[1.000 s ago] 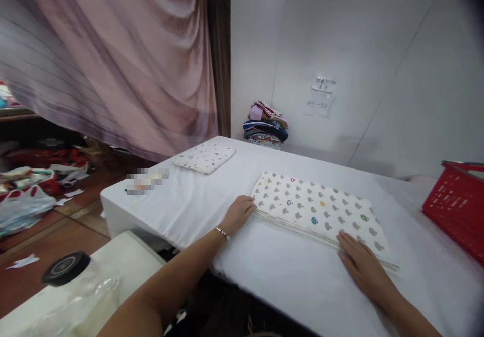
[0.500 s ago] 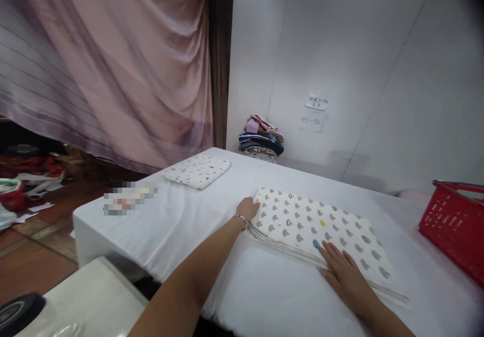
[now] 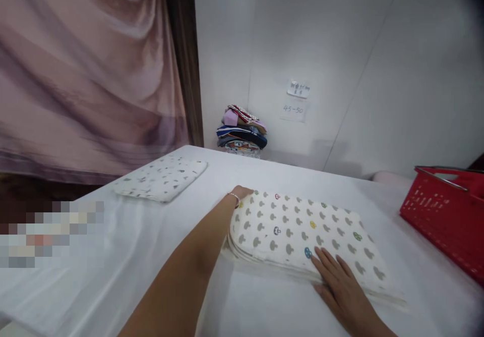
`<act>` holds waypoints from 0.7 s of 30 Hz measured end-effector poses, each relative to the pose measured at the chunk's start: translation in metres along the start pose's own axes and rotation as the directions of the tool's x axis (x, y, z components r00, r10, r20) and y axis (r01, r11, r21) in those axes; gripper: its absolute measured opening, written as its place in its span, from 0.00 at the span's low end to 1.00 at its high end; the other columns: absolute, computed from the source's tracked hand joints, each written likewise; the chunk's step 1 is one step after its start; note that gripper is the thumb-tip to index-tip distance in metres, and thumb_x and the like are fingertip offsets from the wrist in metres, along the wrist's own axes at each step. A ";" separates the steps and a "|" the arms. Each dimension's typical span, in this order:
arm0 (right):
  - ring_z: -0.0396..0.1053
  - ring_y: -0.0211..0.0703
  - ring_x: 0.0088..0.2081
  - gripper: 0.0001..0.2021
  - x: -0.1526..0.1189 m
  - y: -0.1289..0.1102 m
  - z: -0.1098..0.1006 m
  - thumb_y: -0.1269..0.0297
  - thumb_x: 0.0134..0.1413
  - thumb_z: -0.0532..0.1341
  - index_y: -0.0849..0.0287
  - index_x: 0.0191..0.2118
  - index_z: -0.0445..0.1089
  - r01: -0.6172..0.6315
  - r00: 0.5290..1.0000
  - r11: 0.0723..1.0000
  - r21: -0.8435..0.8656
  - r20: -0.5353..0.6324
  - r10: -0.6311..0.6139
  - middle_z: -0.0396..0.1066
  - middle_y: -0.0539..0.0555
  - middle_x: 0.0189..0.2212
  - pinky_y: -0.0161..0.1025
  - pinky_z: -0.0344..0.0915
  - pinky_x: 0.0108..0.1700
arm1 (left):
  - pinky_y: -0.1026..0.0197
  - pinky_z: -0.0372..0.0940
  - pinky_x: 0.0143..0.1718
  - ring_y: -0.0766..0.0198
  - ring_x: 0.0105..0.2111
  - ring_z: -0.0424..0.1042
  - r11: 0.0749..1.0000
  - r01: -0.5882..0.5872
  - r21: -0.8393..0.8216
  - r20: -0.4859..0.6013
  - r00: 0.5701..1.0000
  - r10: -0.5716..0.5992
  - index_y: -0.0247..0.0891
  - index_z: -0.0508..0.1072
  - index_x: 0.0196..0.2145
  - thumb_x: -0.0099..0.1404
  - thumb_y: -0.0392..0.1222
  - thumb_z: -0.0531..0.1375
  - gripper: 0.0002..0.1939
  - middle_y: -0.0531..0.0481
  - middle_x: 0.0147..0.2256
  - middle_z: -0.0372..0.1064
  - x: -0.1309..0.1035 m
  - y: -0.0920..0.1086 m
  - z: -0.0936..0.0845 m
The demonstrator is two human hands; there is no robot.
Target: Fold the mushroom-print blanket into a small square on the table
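Observation:
A folded white cloth (image 3: 287,221) printed with grey and a few coloured mushrooms lies on the white-covered table (image 3: 264,301). Its layers show along the near edge, and the left fold is rounded. My left hand (image 3: 242,192), with a beaded bracelet at the wrist, grips the cloth's far left corner; its fingers are partly hidden. Flat on the near edge rests my right hand (image 3: 338,281), open, fingers stretched out beside a blue mushroom. Another folded white cloth (image 3: 162,178) with a small scattered print lies farther left.
A red plastic basket (image 3: 442,221) stands at the right. Against the white wall, a pile of folded fabrics (image 3: 242,131) sits behind the table, near paper notes (image 3: 294,110). A pink curtain (image 3: 94,74) hangs at left. Something blurred (image 3: 49,231) lies at the left edge.
The view has swung and moved closer. My left hand has slid along the cloth's left end to its far corner, and that fold looks puffier. My right hand stays on the near edge.

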State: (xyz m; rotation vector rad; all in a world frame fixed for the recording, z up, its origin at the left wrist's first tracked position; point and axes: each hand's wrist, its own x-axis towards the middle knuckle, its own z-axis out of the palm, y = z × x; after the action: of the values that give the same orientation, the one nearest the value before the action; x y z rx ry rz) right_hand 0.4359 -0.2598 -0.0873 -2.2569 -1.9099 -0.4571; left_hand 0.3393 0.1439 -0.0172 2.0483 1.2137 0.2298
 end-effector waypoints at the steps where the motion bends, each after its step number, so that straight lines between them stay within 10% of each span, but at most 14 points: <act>1: 0.50 0.55 0.61 0.34 0.000 -0.001 -0.001 0.56 0.59 0.52 0.43 0.66 0.33 -0.001 1.000 1.000 0.003 -0.003 0.001 0.46 0.49 0.63 0.58 0.60 0.57 | 0.62 0.64 0.37 0.54 0.42 0.72 1.000 -0.007 0.026 -0.013 1.000 0.008 0.35 0.72 0.39 0.55 0.52 0.61 0.19 0.41 0.41 0.74 0.003 0.000 0.000; 12: 0.43 0.51 0.64 0.31 0.003 -0.009 -0.014 0.56 0.62 0.50 0.47 0.66 0.37 -0.071 0.992 0.995 0.065 0.106 0.064 0.41 0.51 0.65 0.57 0.48 0.62 | 0.54 0.61 0.46 0.49 0.50 0.66 0.940 -0.124 0.318 -0.138 0.975 0.175 0.33 0.63 0.51 0.60 0.58 0.53 0.29 0.35 0.50 0.66 0.002 -0.004 0.003; 18: 0.38 0.51 0.65 0.29 0.010 -0.013 -0.028 0.58 0.62 0.51 0.50 0.66 0.42 -0.154 0.971 0.966 0.208 0.213 0.109 0.39 0.53 0.65 0.57 0.39 0.64 | 0.49 0.50 0.58 0.51 0.60 0.51 0.627 -0.570 0.531 0.010 0.744 0.668 0.32 0.60 0.57 0.63 0.59 0.48 0.33 0.38 0.60 0.54 -0.040 -0.003 0.021; 21: 0.37 0.52 0.65 0.29 0.016 -0.010 -0.044 0.52 0.61 0.51 0.48 0.65 0.45 -0.232 0.938 0.912 0.339 0.327 0.117 0.39 0.53 0.65 0.57 0.37 0.64 | 0.43 0.47 0.59 0.46 0.62 0.47 0.561 -0.575 0.596 0.104 0.748 0.656 0.32 0.61 0.58 0.62 0.60 0.47 0.35 0.38 0.62 0.50 -0.052 -0.018 0.032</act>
State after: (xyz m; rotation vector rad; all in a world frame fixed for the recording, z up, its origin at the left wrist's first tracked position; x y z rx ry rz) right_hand 0.4226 -0.2571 -0.0411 -2.3013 -1.7034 0.2736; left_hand 0.3148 0.0902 -0.0418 3.0426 0.5907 0.3454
